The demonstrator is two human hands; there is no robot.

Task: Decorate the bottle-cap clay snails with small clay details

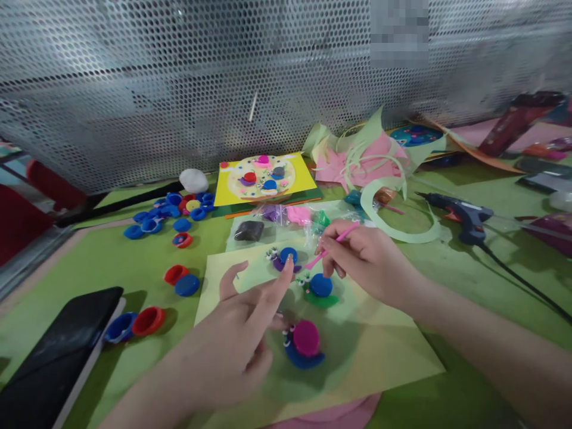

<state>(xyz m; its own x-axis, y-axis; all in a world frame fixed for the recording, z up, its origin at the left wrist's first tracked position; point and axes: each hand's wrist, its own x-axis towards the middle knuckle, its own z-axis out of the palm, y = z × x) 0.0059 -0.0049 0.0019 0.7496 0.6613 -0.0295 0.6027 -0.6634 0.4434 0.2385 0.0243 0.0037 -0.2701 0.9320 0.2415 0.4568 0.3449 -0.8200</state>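
My left hand (243, 330) holds nothing; its index finger reaches forward and its fingertip rests on the blue bottle cap (288, 255) of a snail with a purple clay body. The thumb stands apart, the other fingers are curled. Pinched in my right hand (357, 256) is a thin pink clay modelling tool (333, 247), its flat tip close to the purple snail's tail. Below it lies a green clay snail (322, 299) with a blue cap shell. Nearer to me is a blue clay snail (304, 358) with a magenta cap. All three lie on a pale yellow paper sheet (379, 363).
Bottle caps (186, 285) lie scattered at left beside a black phone (58, 345). Bagged clay (298, 214) and a finished snail picture (218, 190) are behind the sheet. Paper scraps (333, 164) and a glue gun (469, 214) with its cord lie right. A perforated metal wall (179, 89) stands behind.
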